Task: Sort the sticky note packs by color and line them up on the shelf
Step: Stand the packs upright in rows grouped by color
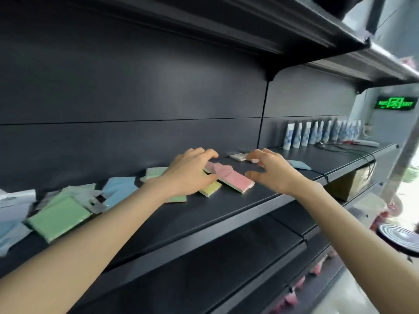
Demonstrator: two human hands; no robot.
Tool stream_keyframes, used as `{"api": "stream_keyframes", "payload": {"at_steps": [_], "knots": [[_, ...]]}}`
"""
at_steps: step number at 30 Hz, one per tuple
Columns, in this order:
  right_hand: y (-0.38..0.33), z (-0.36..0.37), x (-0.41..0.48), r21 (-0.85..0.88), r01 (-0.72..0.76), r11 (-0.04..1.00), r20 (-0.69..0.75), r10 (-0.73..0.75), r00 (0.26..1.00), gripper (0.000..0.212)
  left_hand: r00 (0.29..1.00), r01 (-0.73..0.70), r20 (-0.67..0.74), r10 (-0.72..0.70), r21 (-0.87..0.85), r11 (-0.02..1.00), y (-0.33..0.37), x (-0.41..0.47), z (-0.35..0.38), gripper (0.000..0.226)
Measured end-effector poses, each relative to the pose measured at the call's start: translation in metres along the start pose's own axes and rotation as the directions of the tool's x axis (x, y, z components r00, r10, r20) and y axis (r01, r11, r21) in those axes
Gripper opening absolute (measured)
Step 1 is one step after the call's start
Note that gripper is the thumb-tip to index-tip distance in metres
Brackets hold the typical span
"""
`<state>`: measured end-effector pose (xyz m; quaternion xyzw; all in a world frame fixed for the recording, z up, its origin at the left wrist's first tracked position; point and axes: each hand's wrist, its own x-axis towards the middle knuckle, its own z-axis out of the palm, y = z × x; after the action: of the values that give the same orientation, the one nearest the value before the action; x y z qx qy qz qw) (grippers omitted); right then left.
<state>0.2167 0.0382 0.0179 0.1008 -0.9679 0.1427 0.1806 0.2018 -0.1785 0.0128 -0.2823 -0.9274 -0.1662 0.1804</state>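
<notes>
shelf (226, 214): dark metal, we see packs scattered along it from the left end toward the middle, nothing lined up yet
pink packs (229, 177): mid-shelf, several overlapping in a loose fan, one edge over a yellow pack (210, 189); we judge they are being gathered as one colour group
left hand (190, 173): palm down on the pink packs' left side, fingers curled over the back edge, thumb at the front edge; fingers and thumb apart, touching but not clamped as far as we can tell
right hand (272, 171): just right of the pink packs, fingers spread and curved, thumb apart from them, holding nothing; we read it as set to close in on the fan from the right
green pack (59, 218): near the shelf's left end, by the front edge, tilted
blue pack (118, 191): left of centre, toward the back
lone blue pack (299, 164): right of both hands, apart from the heap
white tubes (322, 134): back right, upright row, not ours
step: we judge the sort barely begun
</notes>
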Motion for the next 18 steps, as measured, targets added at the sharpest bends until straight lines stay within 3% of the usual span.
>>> {"api": "stream_keyframes", "payload": {"at_steps": [7,18], "knots": [[0.076,-0.001,0.038,-0.03,-0.061,0.998,-0.002,0.061,0.998,0.044,0.998,-0.065,0.004,0.064,0.069,0.996,0.017,0.075,0.036,0.046],[0.175,0.031,0.147,-0.073,-0.1,0.992,0.12,0.109,0.987,0.05,0.992,-0.021,0.124,0.009,0.092,0.996,-0.019,0.199,0.101,0.052]]}}
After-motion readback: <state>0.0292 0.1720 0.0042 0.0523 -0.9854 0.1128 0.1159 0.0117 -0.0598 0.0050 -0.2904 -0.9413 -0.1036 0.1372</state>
